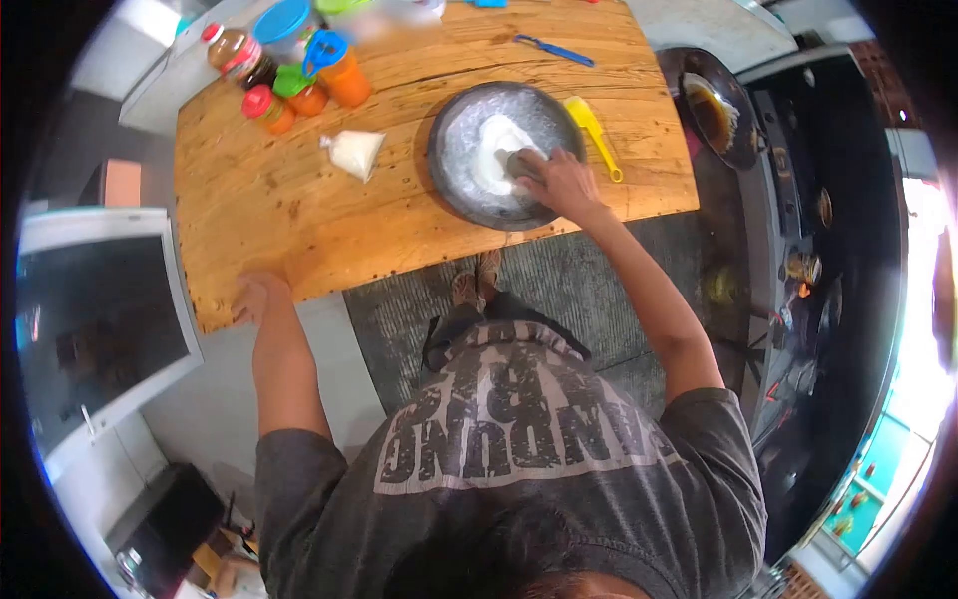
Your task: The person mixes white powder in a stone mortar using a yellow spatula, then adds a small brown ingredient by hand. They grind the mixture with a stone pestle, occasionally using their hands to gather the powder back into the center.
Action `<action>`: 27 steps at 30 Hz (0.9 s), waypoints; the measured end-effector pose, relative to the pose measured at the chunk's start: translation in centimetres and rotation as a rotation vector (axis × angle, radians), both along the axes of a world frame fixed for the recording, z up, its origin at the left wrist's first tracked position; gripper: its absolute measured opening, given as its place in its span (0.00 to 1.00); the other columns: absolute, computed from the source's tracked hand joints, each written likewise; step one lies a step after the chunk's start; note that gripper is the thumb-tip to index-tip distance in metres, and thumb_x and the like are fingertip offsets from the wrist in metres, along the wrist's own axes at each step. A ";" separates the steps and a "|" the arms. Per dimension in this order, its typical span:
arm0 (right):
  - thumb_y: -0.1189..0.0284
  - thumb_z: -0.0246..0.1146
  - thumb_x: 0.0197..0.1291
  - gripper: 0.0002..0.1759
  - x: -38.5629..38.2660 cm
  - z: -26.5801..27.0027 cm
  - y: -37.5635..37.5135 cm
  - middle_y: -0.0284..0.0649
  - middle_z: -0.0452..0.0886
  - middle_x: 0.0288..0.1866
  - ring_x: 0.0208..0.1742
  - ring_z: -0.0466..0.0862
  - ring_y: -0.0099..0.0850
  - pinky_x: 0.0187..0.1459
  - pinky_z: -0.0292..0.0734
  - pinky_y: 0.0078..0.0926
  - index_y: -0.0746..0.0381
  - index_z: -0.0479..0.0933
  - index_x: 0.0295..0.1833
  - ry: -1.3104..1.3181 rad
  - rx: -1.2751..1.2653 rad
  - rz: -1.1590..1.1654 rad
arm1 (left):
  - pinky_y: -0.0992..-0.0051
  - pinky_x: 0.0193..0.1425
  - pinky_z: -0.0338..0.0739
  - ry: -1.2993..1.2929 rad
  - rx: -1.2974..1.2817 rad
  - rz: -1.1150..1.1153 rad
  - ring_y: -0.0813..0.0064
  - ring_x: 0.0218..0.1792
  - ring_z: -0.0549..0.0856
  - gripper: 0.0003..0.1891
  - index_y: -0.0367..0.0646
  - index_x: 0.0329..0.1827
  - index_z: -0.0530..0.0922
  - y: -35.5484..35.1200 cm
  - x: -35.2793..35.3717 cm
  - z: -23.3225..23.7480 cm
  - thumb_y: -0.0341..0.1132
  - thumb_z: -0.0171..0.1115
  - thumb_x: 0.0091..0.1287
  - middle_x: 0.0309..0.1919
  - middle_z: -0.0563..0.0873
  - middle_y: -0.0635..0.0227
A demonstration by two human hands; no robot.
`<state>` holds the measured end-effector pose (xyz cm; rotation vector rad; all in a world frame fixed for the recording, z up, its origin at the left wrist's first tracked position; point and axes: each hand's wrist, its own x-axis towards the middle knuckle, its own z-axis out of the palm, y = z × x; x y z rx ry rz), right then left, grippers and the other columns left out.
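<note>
A wide, dark grey stone mortar (pixel 454 190) sits on the wooden table, with a mound of white powder (pixel 491 160) in its middle. My right hand (pixel 561 182) reaches in from the right and is closed on a grey stone pestle (pixel 518 164), whose end presses into the powder. The fingers cover part of the pestle. At the table's near left corner my left hand (pixel 261 297) rests on the wood, fingers stretched out and holding nothing. Just right of the mortar lies a yellow spoon-like scoop (pixel 596 138).
A tied plastic bag of pale contents (pixel 354 154) lies left of the mortar. Several lidded jars, an orange container (pixel 344 82) and a dark sauce bottle (pixel 239 58) crowd the back left. A blue-handled utensil (pixel 555 50) lies behind. A wok (pixel 720 110) stands at the right.
</note>
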<state>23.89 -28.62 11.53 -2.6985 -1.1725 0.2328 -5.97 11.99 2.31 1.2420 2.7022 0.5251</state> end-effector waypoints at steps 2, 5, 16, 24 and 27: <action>0.55 0.59 0.63 0.22 -0.2 0.6 -0.4 0.51 0.74 0.47 0.49 0.79 0.51 0.42 0.78 0.46 0.41 0.69 0.63 0.051 -0.032 -0.051 | 0.49 0.59 0.69 -0.071 0.009 -0.040 0.45 0.60 0.73 0.43 0.38 0.73 0.51 -1.6 1.2 2.5 0.61 0.46 0.64 0.76 0.46 0.49; 0.55 0.58 0.64 0.22 -1.2 0.2 -1.4 0.53 0.77 0.44 0.46 0.81 0.50 0.42 0.78 0.46 0.42 0.69 0.62 0.106 0.010 -0.113 | 0.51 0.56 0.72 -0.147 -0.027 -0.048 0.45 0.59 0.74 0.42 0.37 0.71 0.52 -1.5 0.8 2.5 0.60 0.49 0.64 0.75 0.47 0.49; 0.55 0.60 0.61 0.22 0.7 -1.4 1.6 0.53 0.83 0.37 0.42 0.82 0.51 0.43 0.77 0.47 0.55 0.70 0.56 0.216 0.312 -0.202 | 0.48 0.51 0.74 0.004 0.076 -0.028 0.45 0.56 0.74 0.36 0.38 0.69 0.55 0.8 -1.5 -2.3 0.53 0.51 0.65 0.74 0.48 0.48; 0.64 0.59 0.63 0.16 -6.3 -2.3 2.5 0.51 0.72 0.35 0.31 0.82 0.50 0.28 0.80 0.42 0.45 0.70 0.56 -0.097 0.166 0.079 | 0.48 0.49 0.75 0.129 0.002 -0.120 0.46 0.55 0.74 0.34 0.39 0.71 0.54 3.3 -3.0 -6.2 0.48 0.50 0.66 0.75 0.45 0.49; 0.60 0.60 0.62 0.17 -3.3 -4.5 2.9 0.53 0.77 0.34 0.32 0.83 0.50 0.29 0.80 0.46 0.44 0.70 0.57 -0.091 0.161 0.026 | 0.49 0.48 0.75 -0.107 0.350 -0.111 0.46 0.55 0.73 0.35 0.39 0.71 0.52 4.7 -4.0 -10.0 0.48 0.49 0.66 0.75 0.45 0.50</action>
